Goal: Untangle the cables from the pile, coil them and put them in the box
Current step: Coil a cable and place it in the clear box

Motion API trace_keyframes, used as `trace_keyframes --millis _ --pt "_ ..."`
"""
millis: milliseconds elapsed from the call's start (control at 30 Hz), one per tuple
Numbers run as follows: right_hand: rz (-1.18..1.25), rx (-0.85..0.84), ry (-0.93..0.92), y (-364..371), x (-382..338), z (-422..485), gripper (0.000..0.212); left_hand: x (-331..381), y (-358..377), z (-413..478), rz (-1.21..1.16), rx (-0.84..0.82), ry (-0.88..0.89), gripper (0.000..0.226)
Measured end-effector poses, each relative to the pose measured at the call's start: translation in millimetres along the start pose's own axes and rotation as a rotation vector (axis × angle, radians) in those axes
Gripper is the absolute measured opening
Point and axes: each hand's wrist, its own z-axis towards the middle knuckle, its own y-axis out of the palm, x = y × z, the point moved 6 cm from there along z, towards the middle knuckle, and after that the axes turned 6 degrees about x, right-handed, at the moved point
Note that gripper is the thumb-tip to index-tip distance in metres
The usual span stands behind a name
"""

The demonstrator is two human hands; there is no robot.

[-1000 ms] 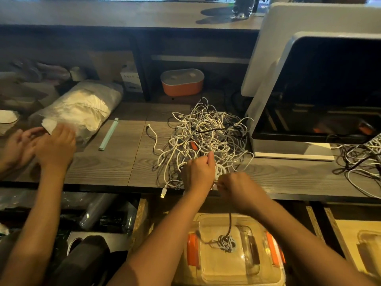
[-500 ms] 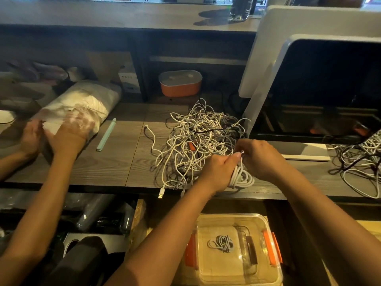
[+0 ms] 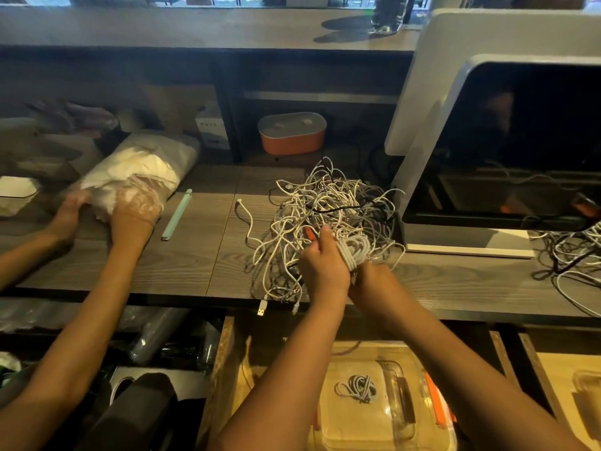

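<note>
- One coil of white cable, several loops stacked together, held up over the near edge of the counter, just in front of the pile.
- Left hand: fingers curled round the loops on their near side, thumb raised toward the pile.
- Right hand: set close under the coil. Its fingers are hidden behind the loops and the other hand, so its grip cannot be told.
- Pile: many thin white leads and at least one black, loosely knotted. Two plugs hang over the counter's edge.
- Box: clear plastic with orange clips, on the shelf below the hands. One finished coil lies inside.
- Handling, as judged: light, limp and smooth-jacketed, so the loops will likely spring apart if let go. Best pinched across the whole bundle at its middle, never by a single strand or plug. A hard tug could drag the pile off the counter.
</note>
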Motion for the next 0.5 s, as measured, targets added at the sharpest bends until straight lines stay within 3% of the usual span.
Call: trace_keyframes --millis 133,267,500 --pt "-0.034 -0.059 -0.004 24.3 -0.9 -8.9 0.028 -18.4 -9.9 9.9 0.001 0.097 -0.109 0.044" --pt "-0.091 -0.096 -0.096 37.5 -8.2 -23.8 0.017 -35.3 -26.6 24.1 -0.155 0.216 -0.226 0.040" --pt "-0.072 -0.115 -0.168 47.8 -19.6 -30.7 0.029 -45.2 -29.2 25.3 -0.277 0.233 -0.350 0.037"
